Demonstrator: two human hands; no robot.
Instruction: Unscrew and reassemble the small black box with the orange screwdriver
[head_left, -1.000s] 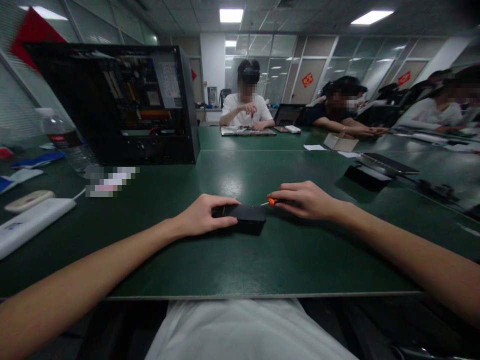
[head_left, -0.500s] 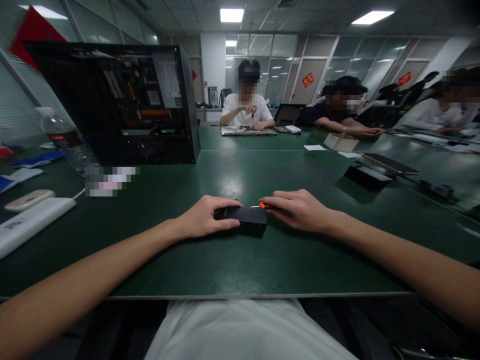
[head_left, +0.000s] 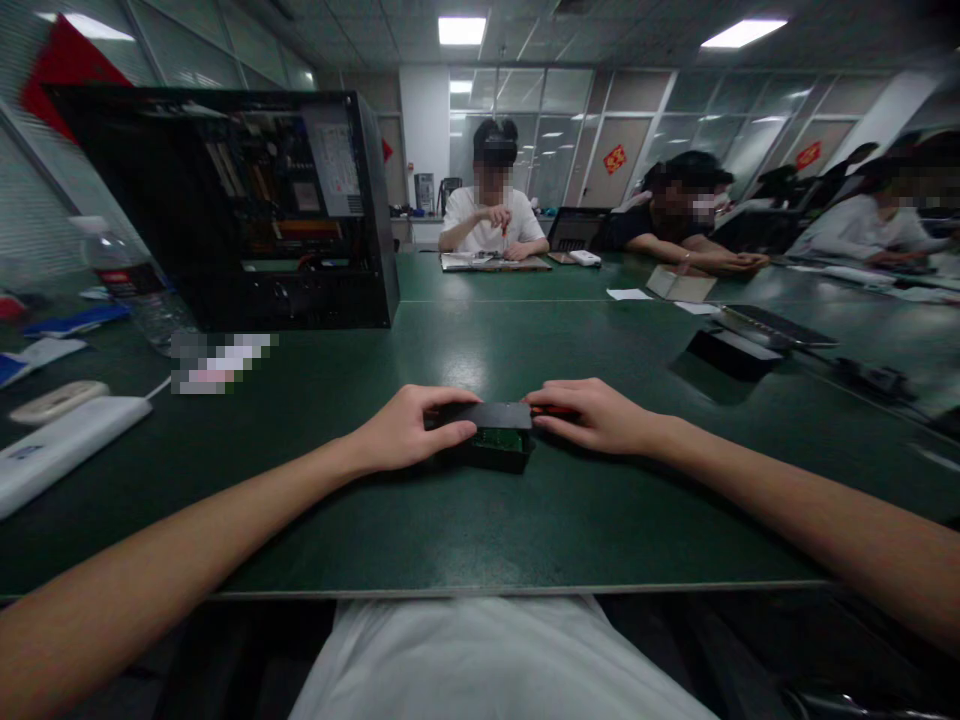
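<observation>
Near the table's front, a small black plastic case [head_left: 499, 461] stands with its lid [head_left: 501, 415] raised along the near side. Through that gap a green circuit board [head_left: 501, 438] shows inside. My left hand [head_left: 409, 430] is closed on the left end of the case, thumb at the near side of the lid and fingers over the far side. At the right end, my right hand [head_left: 589, 415] is closed around a screwdriver [head_left: 555, 410] with an orange-red and black handle. Its fingertips reach the lid's right edge. The screwdriver's tip is hidden behind the lid.
An opened computer case [head_left: 382, 220] stands at the back left beside a plastic bottle [head_left: 139, 285]. A white power strip [head_left: 67, 445] lies at left. A black box-like object [head_left: 731, 358] sits at right. Across the table, a person in white [head_left: 491, 220] works with a tool.
The lid, flat on the case before, has lifted on the near side and the green board has come into view. The screwdriver's metal shaft no longer shows. Both hands have barely moved.
</observation>
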